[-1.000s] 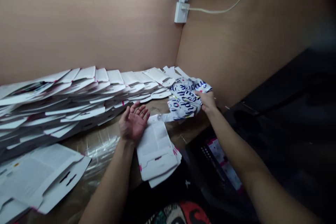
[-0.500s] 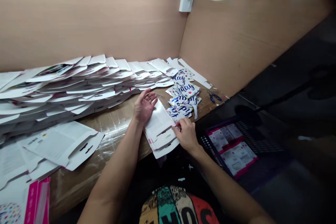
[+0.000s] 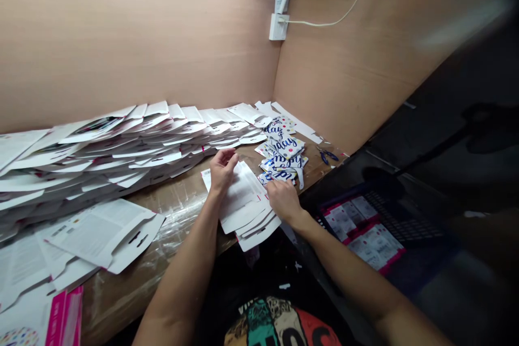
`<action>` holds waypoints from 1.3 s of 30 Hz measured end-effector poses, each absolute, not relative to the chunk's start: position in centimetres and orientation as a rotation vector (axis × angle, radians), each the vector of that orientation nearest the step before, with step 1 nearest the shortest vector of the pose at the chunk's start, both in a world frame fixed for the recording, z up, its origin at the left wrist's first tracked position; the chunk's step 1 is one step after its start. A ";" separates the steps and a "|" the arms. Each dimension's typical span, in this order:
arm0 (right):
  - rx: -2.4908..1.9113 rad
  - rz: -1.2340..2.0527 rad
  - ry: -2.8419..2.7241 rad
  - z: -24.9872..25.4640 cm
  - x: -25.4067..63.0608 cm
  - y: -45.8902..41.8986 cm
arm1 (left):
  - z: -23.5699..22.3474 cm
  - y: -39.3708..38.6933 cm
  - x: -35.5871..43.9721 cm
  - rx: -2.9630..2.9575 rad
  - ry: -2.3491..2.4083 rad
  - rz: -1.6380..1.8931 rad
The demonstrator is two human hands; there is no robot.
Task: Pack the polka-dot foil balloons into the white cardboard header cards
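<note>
The person's left hand (image 3: 222, 171) sits on a small stack of white die-cut card blanks (image 3: 243, 200) near the front edge of the desk (image 3: 178, 205). Its fingers are curled and bunched together over the top blank, though whether they pinch it, I cannot tell. The right hand (image 3: 284, 201) lies at the stack's right side, its fingers (image 3: 271, 188) slightly bent and reaching onto the card. They are not spread wide, and no firm grip can be made out. The stack lies slightly askew, with its hanger tabs towards the person.

Just beyond the right hand, towards the back right corner of the desk, lies a loose pile of glossy printed pieces (image 3: 281, 154) with blue script lettering and coloured dots. Blue-handled pliers (image 3: 326, 155) lie to their right, near the desk's right edge. A long, fanned row of card blanks (image 3: 121, 143) runs along the back edge, and loose blanks (image 3: 101, 232) lie at the front left. Past the desk's right edge, a dark plastic crate (image 3: 363, 232) holds pink-edged printed cards. A white wall socket (image 3: 278, 27) with a pale cable (image 3: 336, 21) is fixed above the corner.
</note>
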State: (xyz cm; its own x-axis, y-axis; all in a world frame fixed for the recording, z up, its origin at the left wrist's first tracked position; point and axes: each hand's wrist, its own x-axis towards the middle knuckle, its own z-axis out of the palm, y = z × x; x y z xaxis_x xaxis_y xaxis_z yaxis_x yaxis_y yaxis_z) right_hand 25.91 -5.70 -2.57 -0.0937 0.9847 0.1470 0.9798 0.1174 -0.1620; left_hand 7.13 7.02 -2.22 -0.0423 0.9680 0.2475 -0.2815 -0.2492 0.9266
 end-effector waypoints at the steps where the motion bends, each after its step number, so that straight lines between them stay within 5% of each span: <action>1: -1.950 0.046 -2.170 -2.2 26.0 -5.5 | -2.0 7.1 6.9 1.190 0.889 1.538; 13: -1.884 0.622 -2.094 -2.4 23.0 -6.1 | -5.3 8.5 7.0 1.185 1.179 1.616; 20: -2.053 0.577 -1.810 -3.0 24.1 -6.8 | -5.3 8.3 7.5 1.029 1.190 1.751; 33: -1.613 0.431 -1.214 -4.3 28.2 -7.1 | -2.2 5.0 9.1 1.142 1.017 1.717; 39: -1.073 1.075 -0.477 -2.1 25.5 -5.2 | -0.2 3.7 8.7 0.786 0.639 1.311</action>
State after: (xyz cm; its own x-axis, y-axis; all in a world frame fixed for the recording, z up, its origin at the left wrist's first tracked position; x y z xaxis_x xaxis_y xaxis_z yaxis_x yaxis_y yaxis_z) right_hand 25.51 -5.18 -2.08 0.4424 0.8815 -0.1651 -0.4689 0.0704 -0.8804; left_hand 8.68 3.71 -0.25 0.1588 0.9870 0.0233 -0.5894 0.0758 0.8043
